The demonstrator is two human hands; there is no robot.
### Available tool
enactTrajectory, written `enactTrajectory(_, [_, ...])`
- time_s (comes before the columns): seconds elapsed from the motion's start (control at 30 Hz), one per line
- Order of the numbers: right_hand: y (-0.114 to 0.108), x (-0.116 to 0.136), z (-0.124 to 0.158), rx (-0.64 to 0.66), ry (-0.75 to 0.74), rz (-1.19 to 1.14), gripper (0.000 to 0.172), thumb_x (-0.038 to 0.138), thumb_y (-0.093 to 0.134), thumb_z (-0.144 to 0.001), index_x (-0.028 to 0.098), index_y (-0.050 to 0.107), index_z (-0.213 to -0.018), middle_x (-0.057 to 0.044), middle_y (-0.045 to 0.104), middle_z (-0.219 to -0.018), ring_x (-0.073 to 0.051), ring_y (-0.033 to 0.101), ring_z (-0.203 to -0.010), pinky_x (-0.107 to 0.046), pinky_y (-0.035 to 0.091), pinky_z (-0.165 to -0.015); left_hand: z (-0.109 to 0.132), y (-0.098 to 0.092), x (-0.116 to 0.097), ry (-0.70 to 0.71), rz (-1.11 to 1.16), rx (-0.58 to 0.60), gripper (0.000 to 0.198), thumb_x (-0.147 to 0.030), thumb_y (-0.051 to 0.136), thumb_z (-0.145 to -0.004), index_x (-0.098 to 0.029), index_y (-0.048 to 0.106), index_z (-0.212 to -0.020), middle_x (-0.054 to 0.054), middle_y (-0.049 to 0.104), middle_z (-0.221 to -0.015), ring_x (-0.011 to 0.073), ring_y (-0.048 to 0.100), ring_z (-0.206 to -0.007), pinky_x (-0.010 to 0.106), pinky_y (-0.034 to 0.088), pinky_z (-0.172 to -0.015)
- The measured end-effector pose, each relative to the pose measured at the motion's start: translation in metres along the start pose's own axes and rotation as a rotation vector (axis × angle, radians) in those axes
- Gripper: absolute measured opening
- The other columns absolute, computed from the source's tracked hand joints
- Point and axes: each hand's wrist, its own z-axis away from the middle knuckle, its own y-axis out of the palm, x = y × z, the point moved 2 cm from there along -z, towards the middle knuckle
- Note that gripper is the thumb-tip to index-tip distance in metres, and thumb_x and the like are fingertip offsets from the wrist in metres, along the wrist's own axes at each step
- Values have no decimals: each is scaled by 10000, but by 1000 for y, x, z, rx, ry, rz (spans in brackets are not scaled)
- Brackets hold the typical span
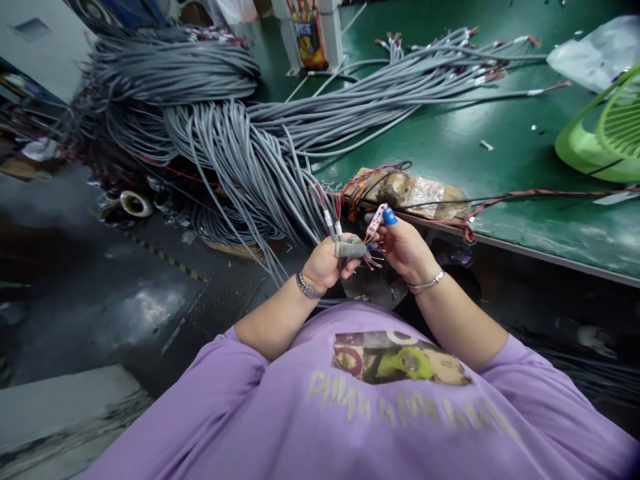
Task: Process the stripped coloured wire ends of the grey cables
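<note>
My left hand (327, 261) is closed round a grey cable, its thumb wrapped in a grey cover. Thin coloured wires (371, 259) fan out from the cable end towards my right hand. Between the thumb and fingers of my right hand (404, 250) is a small pale pink connector (377, 220), tilted upward; a blue cover sits on that thumb. Two more cable ends with white sleeves (328, 219) and red and green wires stand just above my left hand. My fingers partly hide where the wires meet the connector.
A large bundle of grey cables (240, 147) hangs over the left edge of the green table (505, 147). Near the front edge lies a taped cardboard-like piece (440, 197) with wires. A green fan (585, 143) and a plastic bag (595, 53) are at the right.
</note>
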Motion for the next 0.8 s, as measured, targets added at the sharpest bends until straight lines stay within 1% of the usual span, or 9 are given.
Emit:
enactTrajectory(0.07, [-2,-3,-3,-73,-141,43,470,582,891,-588,208,622,-684,43,562,-600,-83,445,-536,-240,368,-525,-1,0,-1,-6,20,10,302,-407,742,-608,-161,570,-642,-40,487,-391,67,358,-284,202,239,-319])
enactTrajectory(0.13, [-4,-6,-5,-143,-253,66,500,644,852,-611,215,595,-639,44,531,-567,-88,424,-527,-254,351,-526,-2,0,-2,-13,35,18,299,-401,742,-608,-162,565,-637,-39,486,-389,67,359,-285,200,237,-319])
enactTrajectory(0.17, [-4,-8,-7,-152,-272,68,512,682,813,-639,219,595,-637,38,535,-566,-94,430,-529,-260,353,-529,-2,0,-2,-18,40,23,298,-398,744,-608,-162,564,-637,-40,485,-389,66,359,-285,199,236,-319])
enactTrajectory(0.23, [-2,-12,-9,-120,-220,44,543,755,729,-682,225,613,-665,24,566,-584,-110,473,-542,-268,373,-533,-3,1,-2,-30,39,24,300,-390,755,-604,-163,562,-645,-43,485,-390,65,360,-287,196,238,-319])
enactTrajectory(0.3, [2,-14,-12,-56,-101,-19,575,798,688,-685,226,641,-726,10,617,-623,-128,539,-576,-274,414,-545,-3,1,-1,-41,37,16,306,-384,763,-592,-166,556,-651,-47,487,-394,63,359,-287,195,243,-318])
enactTrajectory(0.4, [7,-13,-14,-37,12,-132,583,785,719,-666,217,659,-785,0,670,-659,-142,603,-621,-274,474,-577,-5,3,0,-52,30,-5,324,-389,767,-574,-172,537,-646,-47,490,-398,62,358,-285,193,245,-315])
enactTrajectory(0.53, [10,-10,-16,-88,-1,-203,526,704,785,-667,206,654,-772,10,672,-655,-133,622,-631,-263,502,-614,-7,4,2,-54,10,-9,341,-403,774,-566,-166,539,-635,-45,486,-401,54,358,-294,185,242,-310])
enactTrajectory(0.67, [10,-11,-14,-44,14,-205,541,738,751,-682,217,653,-794,16,666,-662,-131,619,-628,-269,501,-600,-9,4,3,-52,16,-10,341,-384,795,-550,-163,550,-636,-51,489,-405,50,353,-298,180,239,-297])
enactTrajectory(0.8, [9,-10,-9,-17,48,-189,548,758,693,-729,217,647,-800,11,666,-684,-128,590,-605,-271,469,-579,-3,4,3,-29,26,-33,328,-386,783,-575,-170,544,-633,-51,498,-407,52,357,-289,181,246,-292])
